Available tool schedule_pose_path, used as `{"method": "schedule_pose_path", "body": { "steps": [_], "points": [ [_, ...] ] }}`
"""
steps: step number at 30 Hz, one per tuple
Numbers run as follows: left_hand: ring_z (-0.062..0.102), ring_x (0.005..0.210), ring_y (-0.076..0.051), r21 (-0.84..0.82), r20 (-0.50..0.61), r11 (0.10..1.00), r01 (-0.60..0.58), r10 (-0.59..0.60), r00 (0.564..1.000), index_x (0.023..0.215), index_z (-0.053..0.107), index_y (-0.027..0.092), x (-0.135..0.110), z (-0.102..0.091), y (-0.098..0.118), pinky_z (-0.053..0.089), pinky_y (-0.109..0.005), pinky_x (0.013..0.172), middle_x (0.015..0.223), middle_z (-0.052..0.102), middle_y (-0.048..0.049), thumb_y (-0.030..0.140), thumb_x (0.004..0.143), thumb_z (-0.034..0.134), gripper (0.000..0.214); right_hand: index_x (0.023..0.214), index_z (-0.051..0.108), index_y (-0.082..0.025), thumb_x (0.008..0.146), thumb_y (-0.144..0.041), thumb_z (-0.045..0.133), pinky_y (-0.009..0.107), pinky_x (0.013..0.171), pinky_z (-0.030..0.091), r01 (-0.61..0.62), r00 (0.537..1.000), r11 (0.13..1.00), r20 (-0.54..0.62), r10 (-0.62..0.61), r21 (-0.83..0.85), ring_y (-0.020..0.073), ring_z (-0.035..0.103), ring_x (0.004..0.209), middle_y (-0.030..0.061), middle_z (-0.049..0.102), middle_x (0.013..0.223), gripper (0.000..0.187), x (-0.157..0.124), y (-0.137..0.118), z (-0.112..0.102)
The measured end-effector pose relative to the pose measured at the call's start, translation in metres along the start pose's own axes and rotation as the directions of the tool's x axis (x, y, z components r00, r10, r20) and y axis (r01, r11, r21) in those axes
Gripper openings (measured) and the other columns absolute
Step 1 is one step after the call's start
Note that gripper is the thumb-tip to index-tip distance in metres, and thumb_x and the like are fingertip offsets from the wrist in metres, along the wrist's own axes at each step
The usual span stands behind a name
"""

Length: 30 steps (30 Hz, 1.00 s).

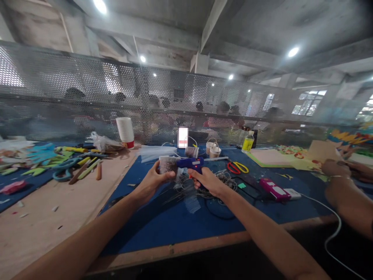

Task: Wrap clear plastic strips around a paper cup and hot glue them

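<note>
My left hand (pixel 153 180) is closed around a paper cup (pixel 168 165) whose side is partly covered with brownish, twine-like strands. In my right hand (pixel 208 179) is a blue hot glue gun (pixel 190 165), gripped by its handle with fingers near the orange trigger. Its nozzle points left and meets or nearly meets the cup's right side; I cannot tell whether they touch. Below and behind my right hand lies a loose tangle of thin grey-brown strands (pixel 229 182). A clear plastic piece (pixel 194 203) rests on the blue mat (pixel 145 229) under the hands.
Red-and-yellow scissors (pixel 238 167), small cups (pixel 215 152) and a yellow-labelled bottle (pixel 248 142) stand or lie beyond. Stacked paper cups (pixel 125 132) and blue-handled scissors (pixel 65 169) are left. A magenta device (pixel 274 189) with a white cable lies right, near another person's hands (pixel 336 169).
</note>
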<state>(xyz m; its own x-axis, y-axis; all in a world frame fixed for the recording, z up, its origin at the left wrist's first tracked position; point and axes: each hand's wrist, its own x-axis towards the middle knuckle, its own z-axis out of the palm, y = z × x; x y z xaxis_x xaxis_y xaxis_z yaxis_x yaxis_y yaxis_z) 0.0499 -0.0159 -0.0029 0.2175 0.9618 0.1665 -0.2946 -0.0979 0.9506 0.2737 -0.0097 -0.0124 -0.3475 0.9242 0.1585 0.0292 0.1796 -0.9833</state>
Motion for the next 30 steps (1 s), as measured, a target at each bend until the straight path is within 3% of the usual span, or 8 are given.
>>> {"method": "schedule_pose_path", "body": {
  "steps": [5, 9, 13, 21, 26, 30],
  "points": [
    [0.069, 0.091, -0.019, -0.02, 0.022, 1.0, 0.012, -0.012, 1.0, 0.116, 0.063, 0.018, 0.003, -0.003, -0.002, 0.055, -0.03, 0.08, 0.107, 0.071, -0.0063, 0.023, 0.068, 0.087, 0.055, 0.075, 0.061, -0.015, 0.075, -0.064, 0.074, 0.022, 0.048, 0.041, -0.036, 0.998, 0.993, 0.056, 0.03, 0.112, 0.006, 0.038, 0.048, -0.0061, 0.045, 0.059, 0.051, -0.003, -0.005, 0.001],
    [0.069, 0.094, -0.02, -0.058, 0.02, 0.997, 0.043, -0.042, 0.999, 0.116, 0.064, 0.019, 0.005, -0.006, -0.004, 0.057, -0.031, 0.082, 0.11, 0.071, -0.0072, 0.025, 0.069, 0.087, 0.052, 0.073, 0.058, -0.015, 0.074, -0.06, 0.078, 0.022, 0.049, 0.04, -0.009, 1.0, 0.967, -0.001, 0.009, 0.254, 0.0051, 0.036, 0.05, -0.0064, 0.043, 0.063, 0.049, -0.004, -0.016, -0.001],
    [0.069, 0.094, -0.019, -0.08, 0.044, 0.994, 0.073, -0.07, 0.997, 0.117, 0.065, 0.019, 0.004, -0.008, -0.003, 0.057, -0.031, 0.083, 0.111, 0.071, -0.008, 0.028, 0.071, 0.086, 0.05, 0.074, 0.059, -0.015, 0.074, -0.059, 0.078, 0.022, 0.049, 0.04, -0.001, 0.999, 0.969, -0.038, 0.011, 0.248, 0.0049, 0.036, 0.05, -0.0062, 0.044, 0.062, 0.048, -0.002, -0.014, -0.001],
    [0.069, 0.097, -0.021, -0.11, 0.103, 0.99, 0.09, -0.079, 0.992, 0.113, 0.067, 0.02, 0.004, -0.01, -0.003, 0.057, -0.034, 0.087, 0.109, 0.072, -0.009, 0.031, 0.074, 0.084, 0.044, 0.076, 0.062, -0.014, 0.076, -0.065, 0.073, 0.022, 0.049, 0.044, -0.043, 0.998, 0.994, 0.042, 0.039, 0.098, 0.0065, 0.039, 0.049, -0.0053, 0.046, 0.059, 0.052, 0.001, 0.003, 0.002],
    [0.069, 0.099, -0.022, -0.154, 0.127, 0.984, 0.092, -0.072, 0.989, 0.11, 0.069, 0.019, 0.004, -0.015, -0.003, 0.057, -0.035, 0.089, 0.109, 0.073, -0.009, 0.038, 0.077, 0.082, 0.041, 0.073, 0.059, -0.014, 0.071, -0.062, 0.079, 0.021, 0.047, 0.04, -0.138, 0.988, 0.973, 0.09, 0.123, 0.184, 0.0045, 0.036, 0.049, -0.006, 0.045, 0.062, 0.052, -0.001, -0.003, -0.001],
    [0.067, 0.104, -0.023, -0.153, 0.131, 0.984, 0.087, -0.067, 0.989, 0.113, 0.07, 0.02, 0.003, -0.017, 0.0, 0.057, -0.031, 0.086, 0.115, 0.072, -0.0087, 0.042, 0.08, 0.078, 0.04, 0.072, 0.057, -0.015, 0.071, -0.058, 0.081, 0.02, 0.049, 0.035, -0.148, 0.985, 0.931, 0.13, 0.11, 0.333, 0.0033, 0.031, 0.05, -0.0071, 0.043, 0.063, 0.05, -0.002, -0.009, -0.003]
  ]
}}
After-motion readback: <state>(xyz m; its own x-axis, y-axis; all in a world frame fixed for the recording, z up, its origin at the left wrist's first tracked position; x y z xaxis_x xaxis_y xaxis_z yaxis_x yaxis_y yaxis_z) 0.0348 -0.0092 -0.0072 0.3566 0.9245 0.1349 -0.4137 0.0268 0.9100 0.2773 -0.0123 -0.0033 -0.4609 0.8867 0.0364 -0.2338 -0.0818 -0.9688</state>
